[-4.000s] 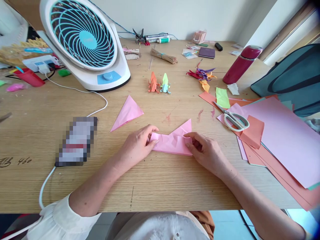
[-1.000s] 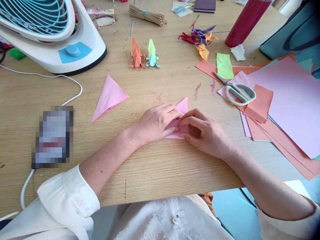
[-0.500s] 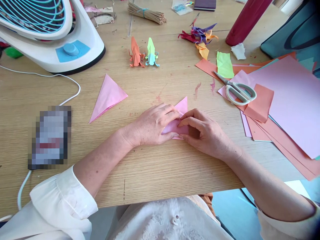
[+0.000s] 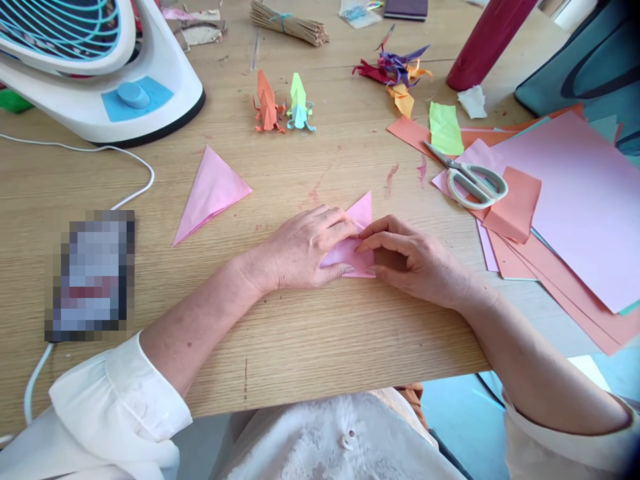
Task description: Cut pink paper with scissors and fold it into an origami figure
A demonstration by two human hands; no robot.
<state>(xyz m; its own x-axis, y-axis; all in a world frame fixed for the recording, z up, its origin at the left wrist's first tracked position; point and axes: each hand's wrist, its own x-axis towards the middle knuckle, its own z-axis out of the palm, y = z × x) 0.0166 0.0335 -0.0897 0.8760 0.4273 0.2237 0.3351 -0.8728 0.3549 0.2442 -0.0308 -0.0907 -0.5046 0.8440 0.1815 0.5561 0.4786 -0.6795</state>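
Observation:
A small piece of pink folded paper lies on the table between my hands. My left hand rests over its left part, with fingers curved along the top and the thumb at the lower edge. At the paper's right side, my right hand has its index and middle fingertips on the paper and the thumb at the lower right corner. One pointed tip of the paper sticks up beyond my fingers; the part under my left hand is hidden. A second pink folded triangle lies apart to the left.
Orange and green origami figures stand beyond my hands. Scissors lie on coloured paper sheets at right. A fan and a phone with a white cable are at left. A red cylinder stands behind.
My right thumb has slid a little to the right, away from my left thumb, along the paper's lower edge. The whole view has shifted slightly; my left hand keeps its place on the paper.

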